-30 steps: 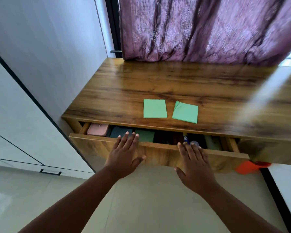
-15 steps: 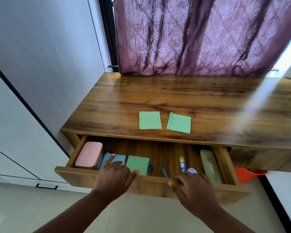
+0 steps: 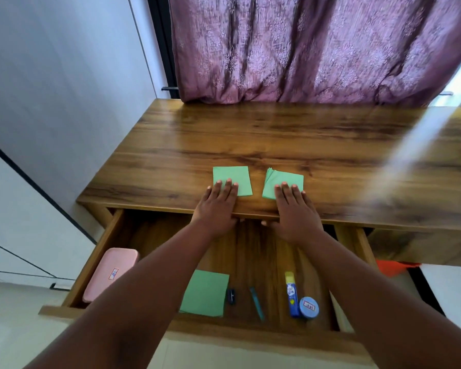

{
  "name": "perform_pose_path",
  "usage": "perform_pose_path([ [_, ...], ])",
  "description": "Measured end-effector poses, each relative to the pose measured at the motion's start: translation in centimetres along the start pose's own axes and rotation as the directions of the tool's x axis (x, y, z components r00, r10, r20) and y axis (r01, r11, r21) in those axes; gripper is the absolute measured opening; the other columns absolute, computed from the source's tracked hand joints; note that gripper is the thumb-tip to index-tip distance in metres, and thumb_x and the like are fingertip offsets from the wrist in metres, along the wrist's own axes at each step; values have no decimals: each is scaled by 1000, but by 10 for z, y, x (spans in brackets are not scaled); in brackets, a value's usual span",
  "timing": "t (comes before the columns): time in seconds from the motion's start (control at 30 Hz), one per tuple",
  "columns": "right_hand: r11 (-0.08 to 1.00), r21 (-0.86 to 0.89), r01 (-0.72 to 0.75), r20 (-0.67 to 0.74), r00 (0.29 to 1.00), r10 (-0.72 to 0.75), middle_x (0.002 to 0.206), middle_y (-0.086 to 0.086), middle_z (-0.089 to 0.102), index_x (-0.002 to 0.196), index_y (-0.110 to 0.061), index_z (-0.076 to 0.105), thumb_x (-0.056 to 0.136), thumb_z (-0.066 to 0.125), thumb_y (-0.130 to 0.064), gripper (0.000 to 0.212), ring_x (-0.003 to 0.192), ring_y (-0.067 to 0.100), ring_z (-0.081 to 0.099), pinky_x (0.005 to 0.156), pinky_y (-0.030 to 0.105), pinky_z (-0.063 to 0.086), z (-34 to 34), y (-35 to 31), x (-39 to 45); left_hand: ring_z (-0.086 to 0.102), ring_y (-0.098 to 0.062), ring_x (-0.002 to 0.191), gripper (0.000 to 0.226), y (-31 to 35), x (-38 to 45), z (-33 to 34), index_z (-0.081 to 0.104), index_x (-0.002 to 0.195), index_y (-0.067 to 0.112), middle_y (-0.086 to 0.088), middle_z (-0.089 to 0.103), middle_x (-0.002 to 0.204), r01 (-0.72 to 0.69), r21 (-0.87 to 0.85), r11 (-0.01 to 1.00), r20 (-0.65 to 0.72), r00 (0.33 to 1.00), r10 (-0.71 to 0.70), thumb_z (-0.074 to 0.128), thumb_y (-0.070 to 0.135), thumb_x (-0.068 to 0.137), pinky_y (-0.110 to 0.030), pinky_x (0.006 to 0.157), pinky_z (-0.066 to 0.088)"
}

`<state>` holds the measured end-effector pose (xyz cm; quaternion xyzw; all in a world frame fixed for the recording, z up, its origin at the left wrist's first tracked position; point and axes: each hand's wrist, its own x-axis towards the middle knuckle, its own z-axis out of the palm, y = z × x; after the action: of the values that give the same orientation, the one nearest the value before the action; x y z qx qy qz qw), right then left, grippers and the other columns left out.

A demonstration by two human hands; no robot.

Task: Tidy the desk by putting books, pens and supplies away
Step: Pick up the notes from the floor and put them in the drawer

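Note:
Two green paper pads lie near the front edge of the wooden desk [image 3: 277, 134]. My left hand [image 3: 217, 206] rests flat with its fingertips on the left green pad [image 3: 234, 179]. My right hand [image 3: 295, 211] lies flat with fingertips on the right green pad [image 3: 284, 182], which is a slightly fanned stack. Both thumbs hook under the desk edge. Below them the drawer [image 3: 264, 334] stands pulled far out. It holds a pink case [image 3: 109, 272], another green pad [image 3: 206, 292], a small dark clip [image 3: 231, 296], a teal pen [image 3: 256, 302], a blue glue stick [image 3: 292, 292] and a round blue tin [image 3: 309, 308].
A purple curtain [image 3: 317, 49] hangs behind the desk. A white wall and cabinet panels [image 3: 37, 115] stand on the left. An orange object [image 3: 395, 270] sits under the desk at right. The floor below is pale tile.
The drawer has been pulled from nearly shut to far out. Both hands left the drawer front and moved up onto the two green pads on the desk.

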<state>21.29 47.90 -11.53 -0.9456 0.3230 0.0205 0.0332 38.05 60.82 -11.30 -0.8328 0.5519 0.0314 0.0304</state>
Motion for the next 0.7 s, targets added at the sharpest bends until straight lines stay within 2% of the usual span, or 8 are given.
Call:
perform_pose_path([
  [0.1, 1000, 17, 15, -54, 998, -14, 161, 6, -4, 151, -18, -6, 87, 38, -66, 92, 147, 26, -6, 118, 42, -1, 6, 3, -5, -7, -25, 148, 80, 0, -5, 3, -3, 153, 19, -4, -5, 162, 3, -51, 999, -61, 998, -6, 42, 50, 95, -41, 119, -1],
  [0.23, 1000, 5, 25, -107, 994, -24, 161, 4, -1, 151, -19, -3, 95, 35, -53, 76, 148, 24, -5, 118, 40, -1, 7, 3, -18, -4, -23, 149, 80, 0, -19, 3, 3, 153, 21, -2, 1, 162, -28, -95, 995, -98, 995, 19, 42, 57, 93, -39, 118, -1],
  [0.33, 1000, -13, 10, -167, 986, -12, 160, 7, 10, 152, -16, 7, 99, 37, -33, 63, 148, 25, 4, 117, 39, 4, 12, -1, -31, 12, -26, 147, 65, 1, -31, 1, 25, 148, 22, -2, 22, 158, -23, -123, 992, -150, 989, 4, 46, 51, 94, -42, 118, 13],
  [0.43, 999, -34, 38, -265, 963, -46, 144, 14, 46, 141, -10, 42, 89, 59, -17, 56, 134, 31, 42, 109, 45, 33, 16, -6, -42, 49, -33, 121, 41, 3, -46, 3, 54, 120, 21, -6, 57, 127, -18, -26, 999, -273, 962, 10, 64, 36, 84, -49, 103, 34],
  [0.5, 995, -57, 76, -324, 942, -91, 125, 14, 63, 126, -8, 59, 77, 74, -13, 51, 116, 31, 60, 93, 46, 49, 15, -10, -49, 62, -30, 94, 44, -1, -56, 11, 58, 98, 21, -4, 63, 97, -43, 27, 999, -323, 945, 50, 80, 31, 62, -49, 91, 41],
  [0.6, 972, -139, 192, -391, 891, -232, 115, 11, 69, 116, -11, 66, 82, 60, -17, 35, 104, 27, 67, 84, 41, 54, 15, -18, -62, 60, -23, 75, 49, -5, -75, 35, 50, 93, 22, -1, 59, 82, -175, 111, 978, -323, 925, 202, 79, 28, 54, -41, 84, 35],
  [0.67, 941, -184, 283, -348, 877, -332, 115, 8, 69, 115, -13, 68, 84, 45, -22, 39, 105, 25, 67, 85, 39, 54, 19, -23, -73, 58, -22, 75, 52, -8, -88, 52, 50, 99, 21, -1, 59, 85, -241, 165, 956, -257, 926, 278, 80, 29, 57, -40, 77, 44],
  [0.7, 921, -206, 330, -316, 869, -382, 115, 8, 69, 115, -15, 68, 84, 47, -24, 38, 105, 24, 67, 85, 38, 54, 24, -26, -80, 59, -22, 76, 57, -11, -92, 58, 53, 104, 21, -2, 59, 88, -251, 185, 950, -193, 939, 285, 82, 32, 56, -39, 70, 49],
])
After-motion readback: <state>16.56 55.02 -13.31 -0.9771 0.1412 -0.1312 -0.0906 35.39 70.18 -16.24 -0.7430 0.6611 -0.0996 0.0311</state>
